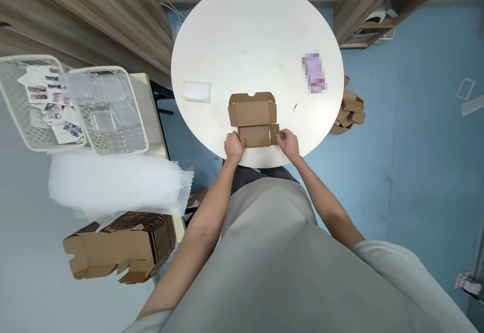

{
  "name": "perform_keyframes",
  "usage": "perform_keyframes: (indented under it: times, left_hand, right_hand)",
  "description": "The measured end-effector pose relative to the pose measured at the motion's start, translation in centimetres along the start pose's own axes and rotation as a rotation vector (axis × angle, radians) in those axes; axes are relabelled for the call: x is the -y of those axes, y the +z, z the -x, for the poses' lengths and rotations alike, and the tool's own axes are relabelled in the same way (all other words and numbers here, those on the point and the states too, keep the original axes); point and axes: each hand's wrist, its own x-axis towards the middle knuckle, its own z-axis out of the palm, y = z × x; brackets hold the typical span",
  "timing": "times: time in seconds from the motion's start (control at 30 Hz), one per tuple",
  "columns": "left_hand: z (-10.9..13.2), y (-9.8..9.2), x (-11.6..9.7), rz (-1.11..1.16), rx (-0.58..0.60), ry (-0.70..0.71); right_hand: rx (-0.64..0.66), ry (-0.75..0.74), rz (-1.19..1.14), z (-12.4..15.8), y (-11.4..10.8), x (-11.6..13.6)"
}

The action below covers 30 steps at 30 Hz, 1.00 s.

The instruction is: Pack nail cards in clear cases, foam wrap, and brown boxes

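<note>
A brown cardboard box (252,113), partly folded with its lid raised away from me, lies near the front edge of the round white table (257,30). My left hand (234,148) is closed on the box's left front corner. At the right side, my right hand (289,144) pinches the small side flap between thumb and fingers. A white wrapped packet (197,92) rests on the table to the left. Farther right on the tabletop is a purple item (314,72), blurred by pixelation.
At the left, a side table holds a basket of printed cards (49,103), a basket of clear plastic boxes (109,111), white wrapping sheets (117,181) and stacked flat cardboard (121,247). Folded cardboard boxes (348,111) stand beyond the round table's right edge.
</note>
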Motion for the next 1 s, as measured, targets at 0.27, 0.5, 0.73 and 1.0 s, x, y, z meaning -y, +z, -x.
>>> perform_keyframes:
  times: [0.27, 0.5, 0.73, 1.0]
  left_hand:
    - [0.0, 0.1, -0.2, -0.02, 0.005, -0.018]
    - [0.2, -0.1, -0.1, -0.052, 0.008, -0.012]
    - [0.5, -0.2, -0.4, -0.049, 0.024, -0.02]
    - [0.7, -0.8, -0.6, -0.145, 0.086, -0.005]
  right_hand:
    - [0.049, -0.005, -0.009, -0.3, 3.3, 2.9]
    - [0.099, 0.129, 0.191, -2.4, 2.2, 2.3]
    - [0.152, 0.143, 0.317, -2.1, 1.8, 3.3]
    - [0.22, 0.131, 0.489, -1.6, 2.2, 6.2]
